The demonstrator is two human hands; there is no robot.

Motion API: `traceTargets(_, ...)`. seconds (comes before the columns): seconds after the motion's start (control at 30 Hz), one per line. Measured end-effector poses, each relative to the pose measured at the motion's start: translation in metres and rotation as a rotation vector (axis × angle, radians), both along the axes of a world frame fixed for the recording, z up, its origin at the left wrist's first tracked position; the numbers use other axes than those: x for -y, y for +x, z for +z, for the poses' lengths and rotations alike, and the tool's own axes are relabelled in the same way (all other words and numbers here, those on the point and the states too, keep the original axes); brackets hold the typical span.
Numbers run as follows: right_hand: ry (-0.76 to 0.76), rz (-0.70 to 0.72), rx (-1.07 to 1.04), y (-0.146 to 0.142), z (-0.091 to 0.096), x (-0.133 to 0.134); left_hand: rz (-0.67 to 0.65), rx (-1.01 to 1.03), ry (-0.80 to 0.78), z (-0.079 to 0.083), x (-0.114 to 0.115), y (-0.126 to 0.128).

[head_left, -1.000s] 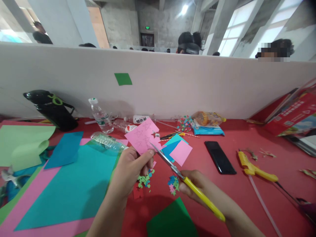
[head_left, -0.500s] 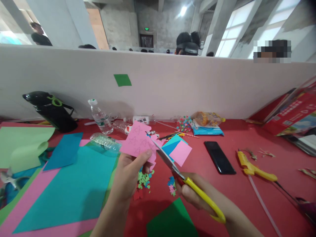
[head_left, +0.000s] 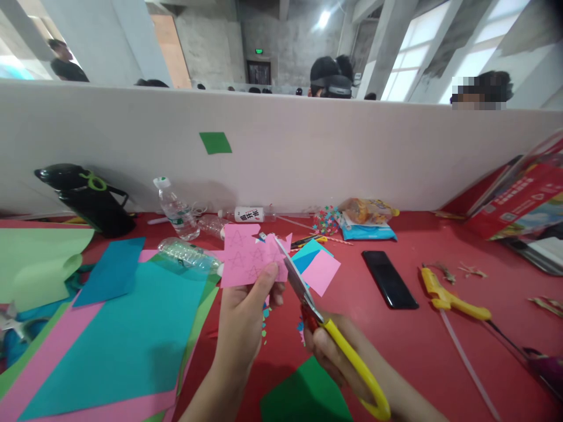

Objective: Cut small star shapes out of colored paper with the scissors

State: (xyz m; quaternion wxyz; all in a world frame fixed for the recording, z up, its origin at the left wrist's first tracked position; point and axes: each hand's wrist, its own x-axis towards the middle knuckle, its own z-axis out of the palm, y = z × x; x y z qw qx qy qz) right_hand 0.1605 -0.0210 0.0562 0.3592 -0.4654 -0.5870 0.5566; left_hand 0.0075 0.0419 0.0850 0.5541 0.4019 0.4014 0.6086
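Observation:
My left hand [head_left: 246, 310] pinches a pink sheet of paper [head_left: 237, 258] by its lower right part, thumb in front. Pencilled star outlines cover the sheet, and its top and right edges are jagged from cuts. In my right hand [head_left: 329, 346] is a pair of scissors [head_left: 356, 363] with yellow handles. Their blades point up and left, against the right side of the pink sheet. Beneath my hands lie small green and blue paper bits [head_left: 264, 325], partly hidden. A dark green paper [head_left: 303, 392] lies at the table's near edge.
Large coloured sheets [head_left: 118, 328] cover the left, with a black flask [head_left: 88, 199] and plastic bottles [head_left: 178, 214] behind. A phone [head_left: 389, 280] and a yellow glue gun [head_left: 453, 299] lie to the right. A pile of paper stars [head_left: 328, 221] sits near the white partition [head_left: 352, 152].
My left hand has turned the pink sheet more upright and moved slightly right. The scissors have tilted steeper, their handles lower, with the blades still at the sheet's right side.

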Motion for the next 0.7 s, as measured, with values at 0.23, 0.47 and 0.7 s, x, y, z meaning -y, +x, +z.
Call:
traceTargets(0.23, 0.02, -0.043, 0.049, -0.0011, -0.0017, 0.0005, 0.007, 0.0, -0.002, 0.0007, 0.0019, 0.0005)
traceTargets(0.47, 0.029, -0.053, 0.072, -0.0024, -0.0022, 0.0, 0.015, -0.011, -0.031, 0.002, 0.0008, 0.0007)
traceTargets(0.7, 0.017, -0.06, 0.107, -0.0001, 0.006, 0.0004, 0.007, -0.005, -0.023, 0.0035, 0.0007, -0.0008)
